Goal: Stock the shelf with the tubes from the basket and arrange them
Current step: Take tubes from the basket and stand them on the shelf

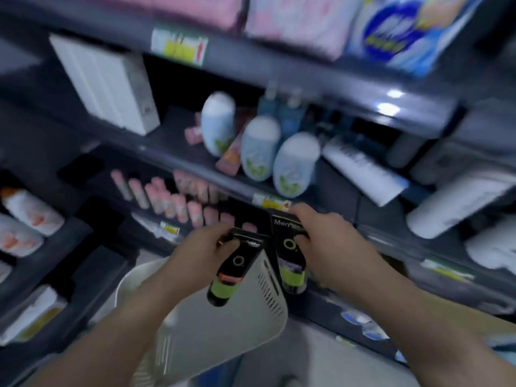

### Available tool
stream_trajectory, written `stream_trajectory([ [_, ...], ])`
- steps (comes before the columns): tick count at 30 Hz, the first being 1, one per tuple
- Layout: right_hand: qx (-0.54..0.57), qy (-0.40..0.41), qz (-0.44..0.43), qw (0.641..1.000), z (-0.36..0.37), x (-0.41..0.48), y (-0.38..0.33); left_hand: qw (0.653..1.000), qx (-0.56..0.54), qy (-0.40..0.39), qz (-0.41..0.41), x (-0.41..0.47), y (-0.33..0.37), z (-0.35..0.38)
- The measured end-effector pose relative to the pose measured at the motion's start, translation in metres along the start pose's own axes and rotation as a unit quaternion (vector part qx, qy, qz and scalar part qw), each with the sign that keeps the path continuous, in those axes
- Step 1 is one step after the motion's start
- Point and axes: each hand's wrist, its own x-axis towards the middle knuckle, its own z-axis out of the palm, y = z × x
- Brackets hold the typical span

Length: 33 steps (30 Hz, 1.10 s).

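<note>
While the whole view is smeared by motion blur, both hands show clearly at the lower centre of the frame, each holding one tube. The left hand (205, 251) has its grip clamped around the upper part of a black tube with a green band (233, 270), which hangs tilted with its cap pointing down toward the lower left, in front of the basket. The right hand (321, 237) has its grip clamped on a second black and green tube (289, 256), held nearly upright, cap down, just beside the first; the word "Men" shows at its flat end. Whether the two tubes touch, I cannot tell.

The white basket (251, 311), with slotted walls, sits below the hands at the bottom centre. The dark shelf (173, 160) runs diagonally from the left edge toward the right. Just above the hands, a row of small pink tubes (178, 202) stands on a lower level. On the level above, at the middle of the frame, three pale blue bottles (261, 148) with white tops stand in a diagonal line. White boxes (111, 82) fill the upper left, and pink packs (293, 20) lie along the top.
</note>
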Motion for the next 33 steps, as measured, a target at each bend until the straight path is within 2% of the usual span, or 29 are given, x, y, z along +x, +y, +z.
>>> stream_trajectory([
  [4, -0.008, 0.066, 0.05, 0.997, -0.083, -0.063, 0.022, 0.996, 0.034, 0.012, 0.079, 0.004, 0.1, -0.035],
  [8, -0.036, 0.151, 0.099, 0.983, -0.157, -0.132, 0.056, 0.977, 0.07, 0.023, 0.2, 0.005, 0.211, -0.046],
  [10, -0.061, 0.182, 0.118, 0.974, -0.187, -0.166, 0.08, 0.966, 0.058, 0.028, 0.252, 0.002, 0.265, -0.046],
  [14, -0.035, 0.243, 0.174, 0.953, -0.231, -0.236, 0.135, 0.945, 0.025, 0.02, 0.327, -0.007, 0.366, -0.025],
  [19, 0.0, 0.292, 0.219, 0.931, -0.274, -0.331, 0.216, 0.934, -0.029, -0.014, 0.355, -0.025, 0.481, 0.03],
  [25, -0.045, 0.331, 0.264, 0.905, -0.319, -0.435, 0.326, 0.92, -0.062, -0.012, 0.386, -0.046, 0.611, 0.105],
  [28, -0.045, 0.338, 0.292, 0.894, -0.336, -0.476, 0.369, 0.916, -0.095, -0.037, 0.388, -0.049, 0.668, 0.143],
  [33, -0.031, 0.349, 0.327, 0.878, -0.355, -0.52, 0.437, 0.901, -0.087, -0.039, 0.423, -0.044, 0.746, 0.196],
])
